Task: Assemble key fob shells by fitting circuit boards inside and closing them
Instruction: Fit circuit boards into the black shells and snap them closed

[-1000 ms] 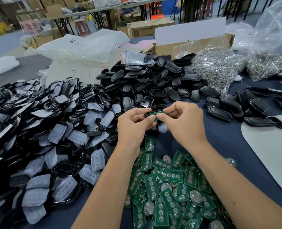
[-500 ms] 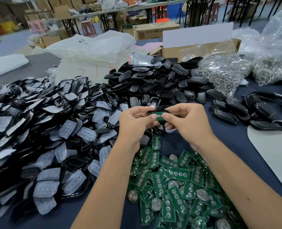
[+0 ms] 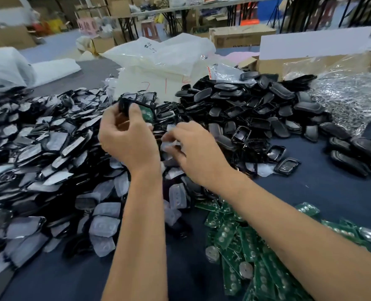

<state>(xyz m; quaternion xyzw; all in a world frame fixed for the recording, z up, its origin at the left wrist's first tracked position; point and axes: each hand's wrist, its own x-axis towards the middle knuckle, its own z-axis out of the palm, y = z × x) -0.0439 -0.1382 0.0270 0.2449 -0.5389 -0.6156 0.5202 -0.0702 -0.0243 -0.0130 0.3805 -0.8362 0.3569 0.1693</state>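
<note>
Left hand (image 3: 128,140) is raised, fingers curled around a black plastic key fob shell (image 3: 134,105) with a green circuit board (image 3: 146,114) sitting in it, probably tilted up so the fit can be checked. Right hand (image 3: 193,153) is apart from it, down at the pile of shells with translucent button pads (image 3: 50,148); looks like it's pinching a pale pad, but it's blurry, can't tell. Loose green boards (image 3: 245,246) lie close on the dark blue desk (image 3: 310,192), handy for grabbing.
</note>
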